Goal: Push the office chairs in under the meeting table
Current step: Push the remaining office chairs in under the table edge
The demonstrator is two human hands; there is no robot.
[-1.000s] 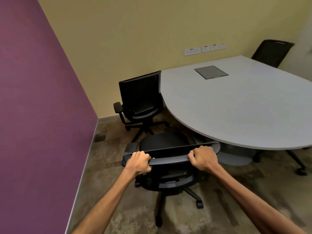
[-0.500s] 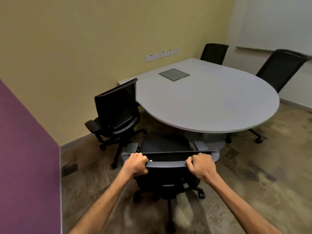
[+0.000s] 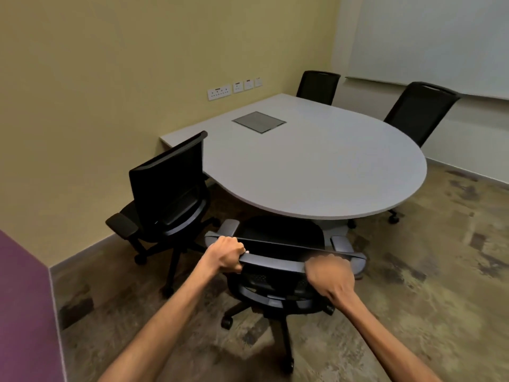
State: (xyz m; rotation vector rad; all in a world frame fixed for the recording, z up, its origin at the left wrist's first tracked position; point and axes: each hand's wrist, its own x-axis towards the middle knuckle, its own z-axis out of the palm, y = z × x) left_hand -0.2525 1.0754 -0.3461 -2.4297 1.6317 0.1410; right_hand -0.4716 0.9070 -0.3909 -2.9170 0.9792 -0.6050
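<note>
Black mesh and grey plastic make up the near chair [image 3: 278, 271], whose backrest top rail is gripped at both ends. The left hand [image 3: 226, 255] is curled tight around the rail near its left corner, fingers wrapped over the front edge; the right hand [image 3: 329, 277] is closed over the rail towards the right corner, though it is blurred and the finger placement cannot be read exactly. A wide, 2-handed hold of this kind is judged to be chosen so that the castored base can be steered straight, not swivelled.

The chair is faced towards the meeting table [image 3: 316, 166], with the front of its seat just at or slightly beneath the rounded edge; the armrests are not yet under the top, so the push is judged to be only partly done.

A second chair [image 3: 168, 188] is stood to the left, angled beside the table's edge and not tucked in. 2 more chairs are seen on the far side, one by the corner [image 3: 318, 86] and one to the right [image 3: 420, 111], both close against the table.
</note>
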